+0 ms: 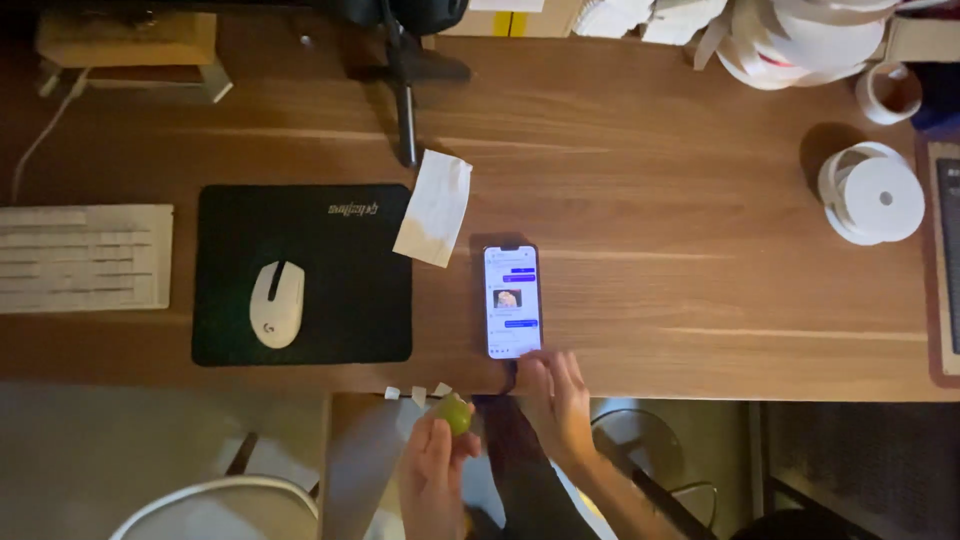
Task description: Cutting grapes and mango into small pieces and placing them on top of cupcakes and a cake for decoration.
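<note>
While the left hand (437, 465) grips a small green ball (455, 413) just off the tabletop (650, 220) edge, the right hand (556, 400), fingers loosely spread and empty, touches the lit phone (512, 301) lying near that edge.

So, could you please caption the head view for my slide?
Left hand holds a small green ball; right hand rests beside a lit phone.

On the desk: one phone (512, 301), one white mouse (276, 303) on one black mouse pad (340, 320), one white keyboard (83, 258), one paper slip (434, 207), two tape rolls (873, 193), three small paper scraps (416, 392); two hands, one small green ball (455, 414).
</note>
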